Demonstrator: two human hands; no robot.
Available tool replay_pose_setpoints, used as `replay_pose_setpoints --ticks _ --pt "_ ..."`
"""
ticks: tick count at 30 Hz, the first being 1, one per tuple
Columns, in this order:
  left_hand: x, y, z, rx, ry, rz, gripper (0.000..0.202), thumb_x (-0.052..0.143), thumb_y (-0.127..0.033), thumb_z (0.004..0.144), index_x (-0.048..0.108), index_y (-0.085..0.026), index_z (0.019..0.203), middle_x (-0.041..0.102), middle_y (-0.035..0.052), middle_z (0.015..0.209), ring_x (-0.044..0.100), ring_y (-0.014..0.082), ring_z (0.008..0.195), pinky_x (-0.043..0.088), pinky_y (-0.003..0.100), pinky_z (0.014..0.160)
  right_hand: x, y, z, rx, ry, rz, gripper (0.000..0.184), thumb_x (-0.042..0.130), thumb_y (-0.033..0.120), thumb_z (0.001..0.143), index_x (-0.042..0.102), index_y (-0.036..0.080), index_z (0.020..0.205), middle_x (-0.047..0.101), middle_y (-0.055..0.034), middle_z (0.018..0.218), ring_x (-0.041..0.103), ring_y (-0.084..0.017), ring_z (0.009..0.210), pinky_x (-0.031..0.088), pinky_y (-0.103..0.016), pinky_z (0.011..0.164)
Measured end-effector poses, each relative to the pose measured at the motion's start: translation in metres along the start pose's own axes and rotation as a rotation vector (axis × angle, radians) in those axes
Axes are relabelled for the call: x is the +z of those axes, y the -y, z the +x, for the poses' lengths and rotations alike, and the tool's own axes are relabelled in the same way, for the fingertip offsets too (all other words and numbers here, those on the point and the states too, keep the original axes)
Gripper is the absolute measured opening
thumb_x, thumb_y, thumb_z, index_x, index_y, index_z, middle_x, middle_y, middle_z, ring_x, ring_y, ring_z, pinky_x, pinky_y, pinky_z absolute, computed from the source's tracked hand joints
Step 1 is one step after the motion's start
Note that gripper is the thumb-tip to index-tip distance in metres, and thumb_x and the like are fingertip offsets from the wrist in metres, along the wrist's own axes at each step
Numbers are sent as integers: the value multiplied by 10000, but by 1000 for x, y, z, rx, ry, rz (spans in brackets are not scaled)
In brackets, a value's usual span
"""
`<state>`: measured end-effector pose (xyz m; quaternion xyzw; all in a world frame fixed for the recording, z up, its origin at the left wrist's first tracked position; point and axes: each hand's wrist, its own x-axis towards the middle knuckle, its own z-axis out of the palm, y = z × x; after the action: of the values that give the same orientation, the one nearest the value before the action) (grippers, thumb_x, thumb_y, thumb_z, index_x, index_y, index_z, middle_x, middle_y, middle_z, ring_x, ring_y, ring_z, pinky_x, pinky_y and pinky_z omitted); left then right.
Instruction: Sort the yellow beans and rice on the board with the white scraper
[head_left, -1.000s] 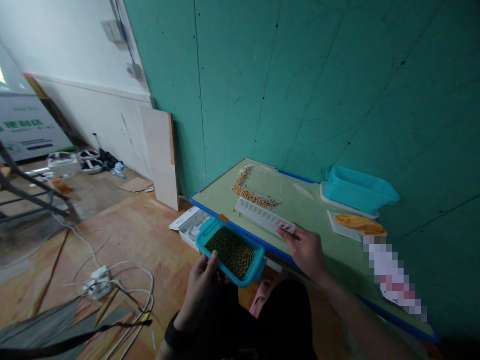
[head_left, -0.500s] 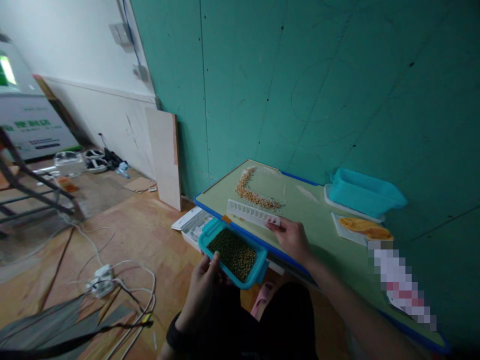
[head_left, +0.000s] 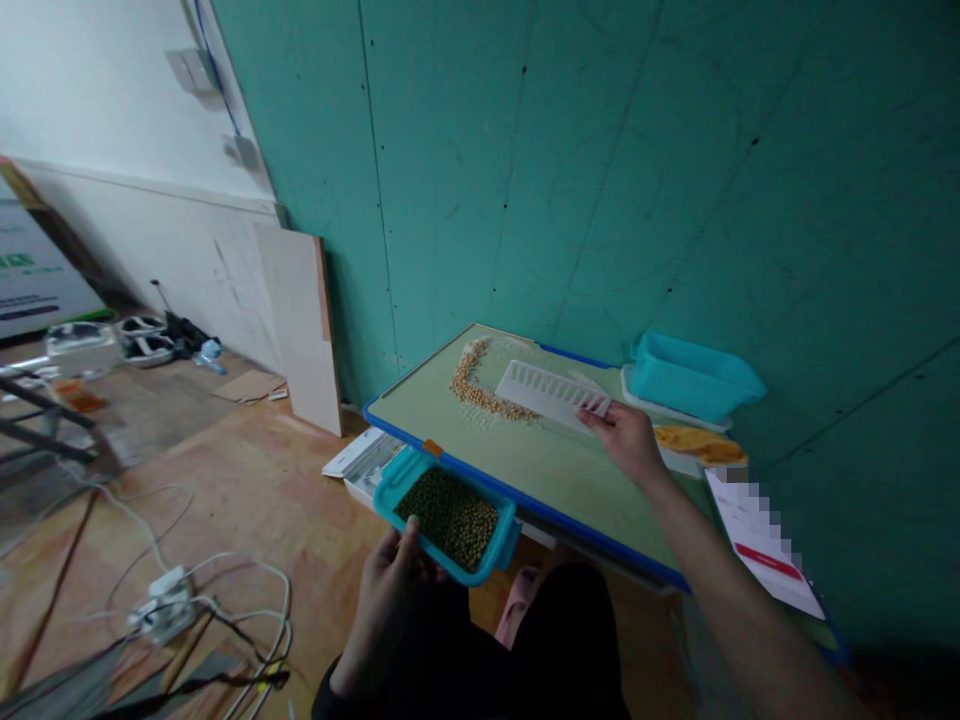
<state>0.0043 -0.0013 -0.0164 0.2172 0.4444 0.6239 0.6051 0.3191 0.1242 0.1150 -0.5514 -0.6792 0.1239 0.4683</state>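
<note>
My left hand point(head_left: 390, 575) grips the near left side of a blue plastic container point(head_left: 491, 572), thumb over the rim. Dark green beans point(head_left: 429, 497) fill its left part and pale yellow beans point(head_left: 472, 532) its right. The container is held just below the table's front edge. In my right hand point(head_left: 630, 437) is a white slotted plastic strip point(head_left: 544, 397), pinched at its right end. The strip hovers over or rests on the table, I cannot tell which, beside a curved line of yellow beans point(head_left: 480, 393). White grains point(head_left: 480, 418) lie scattered around that line.
The green table point(head_left: 585, 470) has a blue edge and stands against a green wall. At its right are an empty-looking blue bin point(head_left: 694, 378), a yellow cloth point(head_left: 701, 446) and a paper sheet point(head_left: 765, 550). White cables and a power strip point(head_left: 169, 600) lie on the floor at left.
My right hand has moved the white strip rightward and back, away from the table's front edge. The left hand still holds the container. The view has turned slightly right.
</note>
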Motion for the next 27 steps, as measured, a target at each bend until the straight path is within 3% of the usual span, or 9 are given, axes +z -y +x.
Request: replay_pose_setpoints --ticks 3,6,11,16,22,27 --pt "-1 -1 0 -17 -12 21 441 833 -585 682 603 -212 730 584 -56 505 572 128 437 441 235 457 -21 -23 -3 60 -80 -58 357 660 467 811 784 148 911 801 -106 891 751 -309 851 558 -355 709" --pt "1 -4 -2 3 -7 64 446 812 -613 689 616 -214 713 573 -49 492 575 140 454 440 239 458 -30 -32 -17 92 -154 -101 368 631 475 818 776 147 902 798 -110 854 745 -289 792 533 -337 673" --pt "9 -11 -8 11 -13 107 480 820 -640 649 600 -214 668 553 -49 485 552 134 451 433 236 450 -21 -30 -24 113 -145 -156 366 605 485 824 760 154 821 780 -114 762 719 -265 698 475 -310 597" --pt "13 -10 -8 19 -116 155 528 840 -666 571 578 -217 665 526 -55 470 543 141 426 400 230 408 -13 -30 -22 126 -81 -182 367 600 492 818 748 157 790 756 -104 704 687 -242 633 437 -299 569" --pt "17 -17 -12 21 -94 163 519 836 -647 600 559 -212 651 520 -62 489 544 129 443 458 246 484 -16 -32 -22 141 -92 -153 389 593 503 817 740 145 785 745 -102 692 659 -232 612 415 -294 547" --pt "20 -22 -15 15 -113 226 546 835 -690 544 581 -217 640 540 -47 468 523 149 422 408 258 435 -15 -30 -23 117 -56 -116 384 605 503 822 754 150 800 758 -92 715 667 -228 640 427 -289 565"
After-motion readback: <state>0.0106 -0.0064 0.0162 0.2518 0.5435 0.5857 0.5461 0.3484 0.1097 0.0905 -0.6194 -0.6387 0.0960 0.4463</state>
